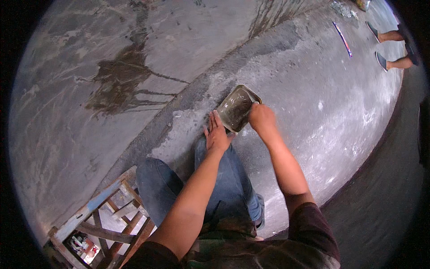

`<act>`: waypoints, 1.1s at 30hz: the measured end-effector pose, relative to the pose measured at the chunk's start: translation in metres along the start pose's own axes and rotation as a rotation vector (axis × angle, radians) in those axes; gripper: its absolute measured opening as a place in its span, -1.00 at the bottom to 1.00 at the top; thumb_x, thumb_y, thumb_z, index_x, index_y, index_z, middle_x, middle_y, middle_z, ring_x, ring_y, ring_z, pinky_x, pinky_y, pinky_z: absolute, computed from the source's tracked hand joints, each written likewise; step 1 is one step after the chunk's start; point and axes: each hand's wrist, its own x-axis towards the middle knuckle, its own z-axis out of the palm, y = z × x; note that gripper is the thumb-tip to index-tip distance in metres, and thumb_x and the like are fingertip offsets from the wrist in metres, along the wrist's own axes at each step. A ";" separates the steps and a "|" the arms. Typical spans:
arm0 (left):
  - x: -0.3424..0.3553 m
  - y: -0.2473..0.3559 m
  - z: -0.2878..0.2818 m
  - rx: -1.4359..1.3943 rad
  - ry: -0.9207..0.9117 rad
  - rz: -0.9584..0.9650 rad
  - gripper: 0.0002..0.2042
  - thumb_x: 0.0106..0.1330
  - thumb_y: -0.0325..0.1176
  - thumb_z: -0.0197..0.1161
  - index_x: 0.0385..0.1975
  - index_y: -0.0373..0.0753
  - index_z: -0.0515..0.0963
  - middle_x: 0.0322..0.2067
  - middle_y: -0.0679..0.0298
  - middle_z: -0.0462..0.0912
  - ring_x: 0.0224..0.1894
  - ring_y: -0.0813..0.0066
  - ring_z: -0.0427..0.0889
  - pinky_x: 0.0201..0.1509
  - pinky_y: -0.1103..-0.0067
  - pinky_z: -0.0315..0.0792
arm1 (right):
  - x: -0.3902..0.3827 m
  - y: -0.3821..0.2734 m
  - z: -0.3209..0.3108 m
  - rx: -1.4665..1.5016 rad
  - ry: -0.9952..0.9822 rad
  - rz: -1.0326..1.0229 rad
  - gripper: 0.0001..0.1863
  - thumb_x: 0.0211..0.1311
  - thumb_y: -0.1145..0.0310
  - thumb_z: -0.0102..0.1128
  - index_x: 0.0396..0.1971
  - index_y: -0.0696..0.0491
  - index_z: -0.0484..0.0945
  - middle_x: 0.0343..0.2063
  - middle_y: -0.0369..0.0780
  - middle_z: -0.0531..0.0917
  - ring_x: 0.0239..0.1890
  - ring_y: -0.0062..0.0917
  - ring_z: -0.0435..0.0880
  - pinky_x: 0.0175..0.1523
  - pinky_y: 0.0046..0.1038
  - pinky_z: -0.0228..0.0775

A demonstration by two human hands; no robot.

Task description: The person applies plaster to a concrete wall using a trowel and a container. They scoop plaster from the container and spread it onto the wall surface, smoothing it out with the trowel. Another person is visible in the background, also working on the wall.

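A dirty rectangular metal tray (236, 106) smeared with grey paste is held tilted above the concrete floor, just past my knee. My right hand (262, 120) grips its right rim. My left hand (217, 134) lies flat with fingers stretched out against the tray's lower left edge, resting over my knee in blue jeans (219, 179). The tray's inside faces up and toward me.
A wooden stool frame (105, 217) stands at the lower left beside my leg. A dark wet stain (121, 80) spreads over the floor at the left. Another person's feet in sandals (389, 49) and a thin striped stick (343, 39) are at the upper right.
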 end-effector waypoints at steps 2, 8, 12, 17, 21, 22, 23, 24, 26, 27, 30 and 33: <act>0.001 -0.001 0.002 -0.003 0.005 0.001 0.25 0.17 -0.09 0.57 0.61 -0.24 -0.36 0.64 0.01 -0.19 0.67 0.14 -0.13 0.65 -0.02 -0.16 | 0.019 -0.020 0.018 0.044 -0.011 0.100 -0.68 0.41 0.37 -0.04 -0.15 0.13 0.73 -0.16 0.05 0.78 -0.10 0.00 0.79 0.01 -0.03 0.65; 0.004 -0.009 0.012 -0.023 0.035 0.025 0.25 0.18 -0.09 0.57 0.61 -0.24 -0.37 0.64 0.01 -0.19 0.68 0.14 -0.14 0.64 -0.05 -0.16 | 0.018 -0.056 0.032 0.136 -0.188 0.197 -0.63 0.39 0.29 -0.02 -0.06 0.16 0.70 -0.04 0.10 0.75 0.08 -0.01 0.74 0.16 -0.10 0.61; 0.005 -0.008 0.011 -0.051 0.023 0.019 0.25 0.18 -0.11 0.56 0.62 -0.24 -0.37 0.64 0.01 -0.19 0.68 0.14 -0.15 0.64 -0.06 -0.17 | 0.010 -0.059 0.035 0.151 -0.250 0.204 -0.61 0.32 0.28 0.03 -0.03 0.21 0.66 0.00 0.14 0.72 0.13 0.00 0.70 0.21 -0.09 0.57; 0.009 -0.014 0.024 -0.062 0.105 0.039 0.20 0.20 -0.17 0.53 0.62 -0.25 -0.33 0.64 0.01 -0.18 0.68 0.15 -0.15 0.65 -0.04 -0.20 | -0.004 -0.063 0.044 0.119 -0.304 0.128 -0.60 0.23 0.31 0.12 -0.04 0.25 0.64 -0.01 0.19 0.70 0.12 0.05 0.69 0.21 -0.07 0.56; 0.011 -0.013 0.022 -0.089 0.089 0.006 0.13 0.26 -0.22 0.48 0.62 -0.24 -0.30 0.64 0.04 -0.19 0.68 0.16 -0.13 0.66 -0.02 -0.21 | -0.005 -0.060 0.038 0.057 -0.367 0.018 -0.57 0.18 0.29 0.24 -0.02 0.26 0.63 -0.03 0.21 0.70 0.10 0.06 0.70 0.19 -0.08 0.56; 0.006 -0.007 0.010 -0.089 0.049 -0.004 0.12 0.27 -0.23 0.47 0.62 -0.24 -0.30 0.65 0.04 -0.20 0.68 0.17 -0.12 0.66 -0.01 -0.21 | -0.004 -0.056 0.033 0.022 -0.400 -0.022 -0.56 0.17 0.28 0.27 -0.02 0.26 0.63 -0.04 0.21 0.70 0.10 0.06 0.70 0.18 -0.08 0.57; 0.003 -0.002 0.001 -0.089 0.008 -0.015 0.11 0.28 -0.24 0.45 0.62 -0.23 -0.30 0.65 0.05 -0.20 0.68 0.17 -0.12 0.66 -0.01 -0.21 | 0.001 -0.040 0.040 0.023 -0.372 -0.026 -0.56 0.17 0.26 0.30 -0.03 0.26 0.63 -0.05 0.21 0.70 0.09 0.06 0.70 0.17 -0.07 0.57; 0.006 -0.005 0.007 -0.058 0.039 -0.006 0.14 0.27 -0.21 0.47 0.62 -0.22 -0.33 0.65 0.07 -0.20 0.67 0.16 -0.12 0.66 -0.01 -0.21 | 0.008 -0.018 0.053 0.020 -0.348 -0.035 -0.55 0.17 0.24 0.32 -0.04 0.26 0.63 -0.06 0.21 0.71 0.08 0.06 0.70 0.16 -0.06 0.57; 0.016 -0.017 0.032 -0.003 0.098 -0.006 0.20 0.24 -0.16 0.51 0.62 -0.20 -0.38 0.65 0.10 -0.20 0.67 0.14 -0.12 0.66 -0.02 -0.21 | 0.012 -0.002 0.053 0.043 -0.298 -0.048 -0.55 0.17 0.21 0.36 -0.06 0.26 0.64 -0.10 0.21 0.72 0.04 0.06 0.72 0.13 -0.04 0.58; 0.016 -0.017 0.030 -0.013 0.084 -0.009 0.20 0.24 -0.16 0.52 0.62 -0.19 -0.38 0.65 0.10 -0.20 0.67 0.14 -0.10 0.66 -0.02 -0.20 | 0.008 -0.004 0.030 0.077 -0.262 -0.035 -0.55 0.18 0.20 0.37 -0.08 0.25 0.64 -0.12 0.20 0.72 0.02 0.07 0.72 0.11 -0.03 0.58; 0.009 -0.006 0.016 -0.037 0.082 0.020 0.23 0.20 -0.13 0.54 0.62 -0.17 -0.38 0.65 0.13 -0.18 0.65 0.13 -0.04 0.66 -0.01 -0.17 | 0.006 0.007 -0.002 -0.005 -0.182 -0.030 -0.54 0.19 0.16 0.35 -0.09 0.24 0.64 -0.16 0.18 0.74 -0.04 0.07 0.74 0.08 -0.01 0.60; 0.007 -0.007 0.012 -0.055 0.077 0.015 0.24 0.19 -0.12 0.55 0.63 -0.17 -0.37 0.65 0.12 -0.17 0.65 0.12 -0.02 0.65 -0.02 -0.15 | 0.011 -0.008 -0.019 -0.171 -0.204 -0.167 -0.66 0.24 0.21 0.27 -0.11 0.13 0.69 -0.20 0.13 0.75 -0.14 0.02 0.77 -0.02 -0.03 0.64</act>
